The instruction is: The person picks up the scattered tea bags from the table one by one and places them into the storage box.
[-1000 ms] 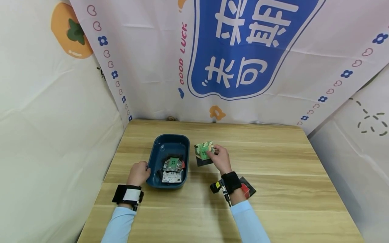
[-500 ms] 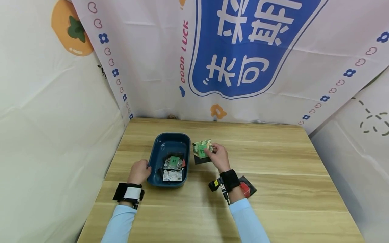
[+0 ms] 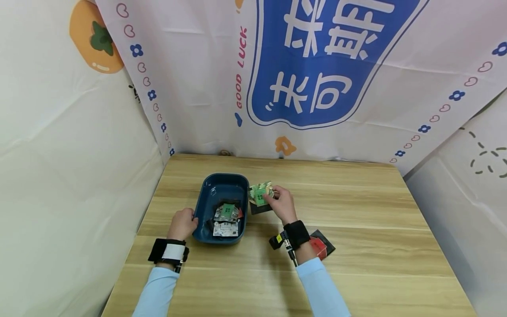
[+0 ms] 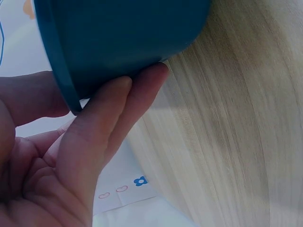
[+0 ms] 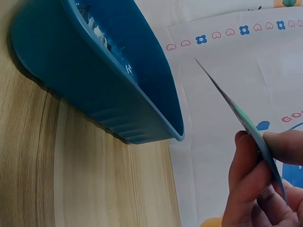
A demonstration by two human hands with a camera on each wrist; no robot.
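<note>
A deep blue rectangular bin [image 3: 200,207] stands on the table's left half. My left hand [image 3: 182,224] grips its left rim; in the left wrist view the thumb lies over the rim and the fingers [image 4: 102,111] press the outer wall. Just right of the bin, my right hand [image 3: 283,204] pinches a flat green-and-black packet [image 3: 258,197] between thumb and fingers. In the right wrist view this packet [image 5: 246,119] appears nearly edge-on, held above the table. Several small packets [image 3: 227,212] lie in the bin's near half, the top ones green and white.
A black-and-red packet [image 3: 325,245] lies on the wooden table [image 3: 376,229], partly hidden by my right forearm. A printed white cloth [image 3: 206,88] hangs behind the table's far edge, and pale cloth walls stand at both sides.
My right hand has moved slightly left with the green-and-black packet, closer to the bin's right rim. The left hand keeps its grip on the bin.
</note>
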